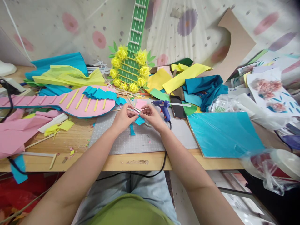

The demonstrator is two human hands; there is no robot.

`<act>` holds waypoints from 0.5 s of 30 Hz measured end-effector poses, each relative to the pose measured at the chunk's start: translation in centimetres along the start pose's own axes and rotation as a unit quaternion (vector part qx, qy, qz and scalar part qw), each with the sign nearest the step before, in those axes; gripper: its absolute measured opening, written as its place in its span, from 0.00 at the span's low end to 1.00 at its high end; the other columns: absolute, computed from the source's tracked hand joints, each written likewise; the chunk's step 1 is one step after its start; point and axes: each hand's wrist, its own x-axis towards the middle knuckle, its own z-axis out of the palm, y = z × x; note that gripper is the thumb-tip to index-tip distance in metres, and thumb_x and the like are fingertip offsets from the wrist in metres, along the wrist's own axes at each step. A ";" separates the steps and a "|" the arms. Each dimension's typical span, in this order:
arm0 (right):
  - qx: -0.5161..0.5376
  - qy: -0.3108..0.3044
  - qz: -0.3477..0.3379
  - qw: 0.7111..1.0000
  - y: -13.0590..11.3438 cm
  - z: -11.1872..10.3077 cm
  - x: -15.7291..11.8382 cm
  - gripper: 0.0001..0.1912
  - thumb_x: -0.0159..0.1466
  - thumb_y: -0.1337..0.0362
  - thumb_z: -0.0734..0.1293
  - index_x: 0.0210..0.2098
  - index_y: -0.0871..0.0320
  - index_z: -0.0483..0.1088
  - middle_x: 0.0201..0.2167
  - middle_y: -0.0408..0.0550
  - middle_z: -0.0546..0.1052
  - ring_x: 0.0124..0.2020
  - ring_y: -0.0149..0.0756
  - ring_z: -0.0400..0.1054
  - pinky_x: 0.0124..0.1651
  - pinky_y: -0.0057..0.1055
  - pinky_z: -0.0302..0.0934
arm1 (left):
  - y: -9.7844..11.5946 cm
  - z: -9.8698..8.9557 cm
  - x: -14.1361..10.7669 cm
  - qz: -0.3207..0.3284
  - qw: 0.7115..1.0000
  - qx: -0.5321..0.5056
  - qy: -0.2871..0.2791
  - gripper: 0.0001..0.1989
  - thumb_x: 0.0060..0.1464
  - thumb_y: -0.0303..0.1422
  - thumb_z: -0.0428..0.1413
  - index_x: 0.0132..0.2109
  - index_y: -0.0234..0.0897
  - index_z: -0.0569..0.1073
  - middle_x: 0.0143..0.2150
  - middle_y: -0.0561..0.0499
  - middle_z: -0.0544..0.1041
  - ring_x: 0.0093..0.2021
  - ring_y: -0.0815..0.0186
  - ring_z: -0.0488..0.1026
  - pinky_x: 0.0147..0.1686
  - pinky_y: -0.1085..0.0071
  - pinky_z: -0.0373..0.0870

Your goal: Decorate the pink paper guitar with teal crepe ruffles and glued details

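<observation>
My left hand (pixel 123 117) and my right hand (pixel 152 117) meet above the grey cutting mat (pixel 110 142), fingertips almost touching. Both are closed in a pinch on a small blue crepe paper piece (pixel 140 121), whose pointed lower end hangs below the fingers. A thin pale stick (pixel 137 110) shows between the fingertips; which hand holds it I cannot tell. Under my left hand a narrow blue paper strip (pixel 132 129) lies on the mat. Just right of my right hand is a blue glue gun (pixel 164 109) with a clear glue stick in its back.
At left lies a pink paper guitar (pixel 79 103) with yellow bars and blue ruffles. A green guitar (pixel 131 67) with yellow paper flowers stands behind the mat. To the right are a phone (pixel 178 107) and a blue sheet pack (pixel 225 134). A black cable (pixel 164 161) hangs over the table edge.
</observation>
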 end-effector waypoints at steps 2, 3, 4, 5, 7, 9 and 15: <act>-0.001 -0.005 -0.001 1.000 0.0 0.0 0.0 0.18 0.48 0.60 0.69 0.35 0.54 0.59 0.26 0.39 0.69 0.29 0.29 0.65 0.32 0.29 0.60 | -0.2 0.1 0.1 -0.006 1.000 -0.012 0.000 0.19 0.39 0.33 0.60 0.38 0.40 0.60 0.31 0.52 0.78 0.30 0.65 0.75 0.32 0.69 0.70; 0.000 -0.007 -0.001 1.000 0.0 0.0 0.0 0.18 0.48 0.60 0.69 0.35 0.54 0.59 0.26 0.39 0.69 0.29 0.29 0.65 0.33 0.29 0.60 | -0.3 0.1 0.2 -0.010 1.000 -0.023 -0.001 0.19 0.39 0.33 0.60 0.37 0.40 0.60 0.31 0.52 0.78 0.30 0.65 0.75 0.32 0.69 0.70; 0.003 -0.010 -0.002 1.000 0.0 0.0 0.0 0.18 0.48 0.60 0.69 0.35 0.55 0.59 0.26 0.40 0.69 0.29 0.29 0.65 0.33 0.29 0.60 | -0.4 0.1 0.2 -0.016 0.999 -0.037 -0.002 0.19 0.38 0.32 0.60 0.37 0.40 0.59 0.30 0.52 0.78 0.30 0.65 0.75 0.32 0.69 0.70; 0.005 -0.011 -0.003 1.000 0.0 0.0 0.0 0.17 0.48 0.60 0.69 0.34 0.55 0.59 0.26 0.40 0.69 0.29 0.29 0.65 0.33 0.29 0.60 | -0.5 0.1 0.3 -0.021 0.998 -0.051 -0.002 0.20 0.37 0.31 0.61 0.36 0.39 0.59 0.30 0.52 0.78 0.30 0.65 0.75 0.32 0.69 0.70; 0.012 -0.015 -0.006 1.000 -0.1 0.0 0.0 0.17 0.48 0.60 0.69 0.34 0.55 0.60 0.27 0.40 0.69 0.30 0.29 0.65 0.34 0.29 0.60 | -0.6 0.1 0.4 -0.031 0.997 -0.075 -0.001 0.20 0.36 0.30 0.61 0.35 0.39 0.58 0.29 0.53 0.77 0.31 0.64 0.75 0.32 0.68 0.70; 0.018 -0.017 -0.011 1.000 -0.3 0.0 -0.1 0.17 0.48 0.60 0.69 0.34 0.55 0.60 0.27 0.40 0.69 0.31 0.29 0.66 0.35 0.30 0.61 | -0.8 0.1 0.5 -0.039 0.995 -0.091 0.000 0.20 0.36 0.29 0.61 0.34 0.39 0.58 0.28 0.53 0.77 0.31 0.64 0.76 0.33 0.67 0.70; 0.002 -0.023 -0.008 1.000 -0.2 -0.1 -0.1 0.17 0.49 0.58 0.69 0.33 0.55 0.61 0.27 0.40 0.69 0.29 0.29 0.64 0.33 0.29 0.59 | -1.0 0.2 0.5 -0.041 0.994 -0.105 0.000 0.21 0.35 0.29 0.61 0.34 0.39 0.57 0.28 0.53 0.77 0.31 0.64 0.76 0.35 0.66 0.70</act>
